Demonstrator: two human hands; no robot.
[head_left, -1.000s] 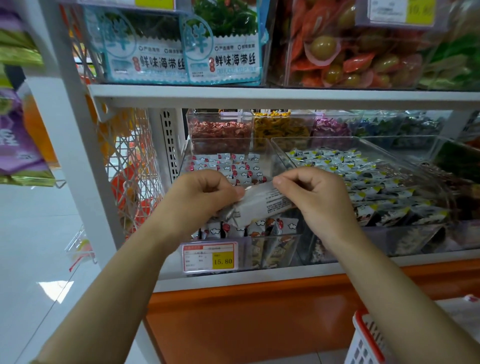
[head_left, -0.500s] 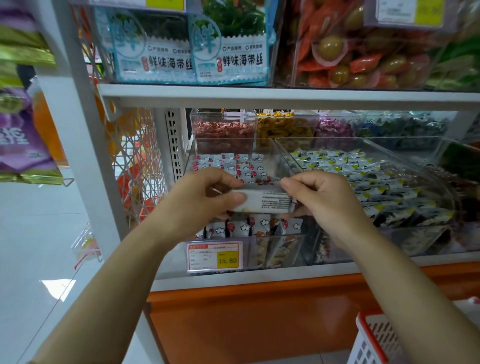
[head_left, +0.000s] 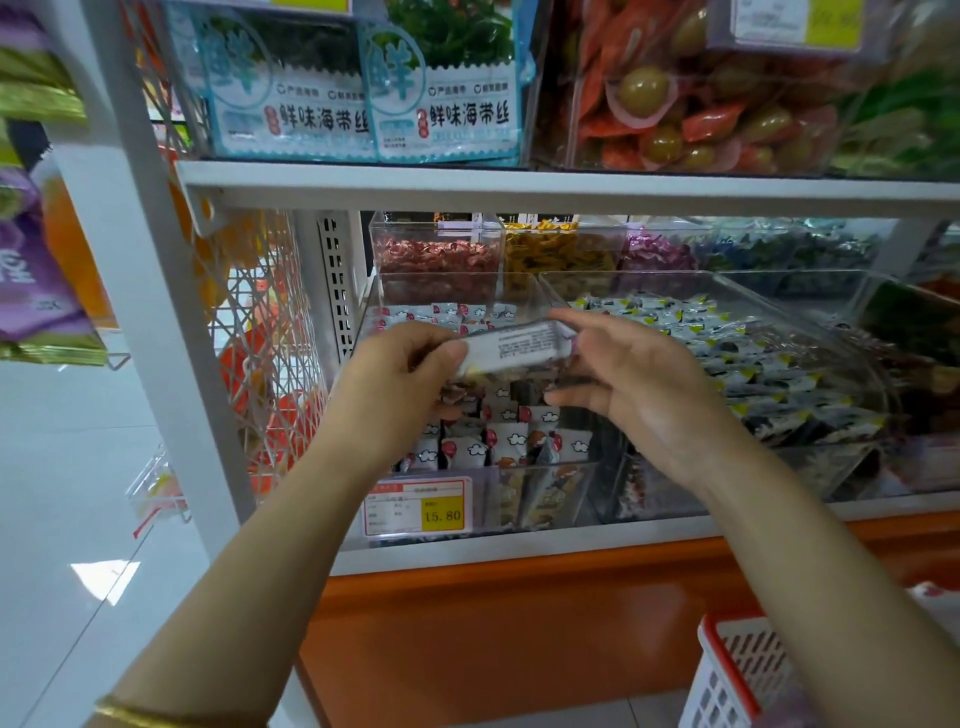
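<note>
Your L hand pinches the packet over the bin, R hand spread, maybe touching its end.

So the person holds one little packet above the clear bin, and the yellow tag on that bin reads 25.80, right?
Not quite. The head view shows the price tag reads 15.80, not 25.80. The rest stands: the left hand grips the packet above the clear bin.
</note>
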